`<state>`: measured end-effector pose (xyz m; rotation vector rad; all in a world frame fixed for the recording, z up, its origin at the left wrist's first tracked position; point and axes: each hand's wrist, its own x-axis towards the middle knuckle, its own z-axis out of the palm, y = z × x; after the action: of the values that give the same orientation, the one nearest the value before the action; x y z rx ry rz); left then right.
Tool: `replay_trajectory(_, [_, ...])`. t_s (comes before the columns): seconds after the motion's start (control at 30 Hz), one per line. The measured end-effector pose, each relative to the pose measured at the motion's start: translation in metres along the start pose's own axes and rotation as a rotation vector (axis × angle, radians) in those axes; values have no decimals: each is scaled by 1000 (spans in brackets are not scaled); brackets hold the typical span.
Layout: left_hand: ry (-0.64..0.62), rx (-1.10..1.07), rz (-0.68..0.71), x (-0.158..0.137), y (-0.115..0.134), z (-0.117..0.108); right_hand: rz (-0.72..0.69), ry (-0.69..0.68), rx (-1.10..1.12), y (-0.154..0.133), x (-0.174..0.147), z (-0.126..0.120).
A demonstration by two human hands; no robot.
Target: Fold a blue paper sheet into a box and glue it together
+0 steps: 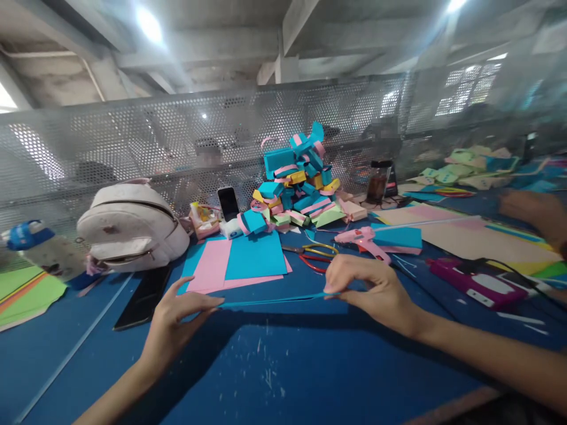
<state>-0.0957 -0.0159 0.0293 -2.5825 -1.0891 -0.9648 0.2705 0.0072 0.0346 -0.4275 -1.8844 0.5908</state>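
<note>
A thin blue paper strip (274,300) is stretched level above the table, seen nearly edge-on. My left hand (179,316) pinches its left end between thumb and fingers. At the other end, the thumb and curled fingers of my right hand (372,289) grip it. Just behind the strip lie blue and pink paper sheets (256,258). Scissors with red and yellow handles (316,252) rest beyond my right hand, near a pink glue gun (364,241).
A heap of folded paper pieces (301,183) stands at the back. On the left are a white backpack (133,227), a black phone (144,298) and a bottle (53,254). A purple device (478,283) with a cord sits right. Another person's blurred hand (531,212) is at far right.
</note>
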Motion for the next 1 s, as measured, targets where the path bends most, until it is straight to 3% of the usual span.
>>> replay_trajectory(0.33, [5,153,-3,-22,-23,-15,25,31,-23,17,2,-20])
replay_trajectory(0.6, [3,245,42,-24,-30,-26,-5,-80,-123,27,-5,-29])
replay_trajectory(0.7, [0,290,15,-23,-30,-29,-96,-121,-324,34,-5,-33])
replay_trajectory(0.87, [-16,388,89,-23,-17,-29,-386,-342,-972,58,-10,-33])
replay_trajectory(1.0, [-138,496,105,-32,-2,-17,-377,-454,-1114,55,-4,-21])
